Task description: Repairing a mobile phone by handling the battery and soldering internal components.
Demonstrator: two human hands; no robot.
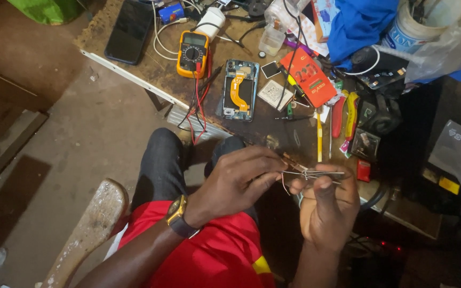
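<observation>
My left hand [241, 178], with a gold watch [179, 215] on its wrist, pinches the end of a thin wire [285, 182] near the front edge of the workbench. My right hand [329, 205] grips metal tweezers [316, 174] that point left toward the left fingertips. The two hands meet above my lap. An opened phone [239, 89] with an orange flex cable lies face down on the bench beyond the hands.
A yellow multimeter [192, 53] with red and black leads, a black phone [129, 30], an orange card [308, 77], red and yellow pliers [344, 114], a blue cloth [356, 21] and a white tub [409, 26] crowd the workbench [150, 69]. A worn wooden seat [89, 229] is at lower left.
</observation>
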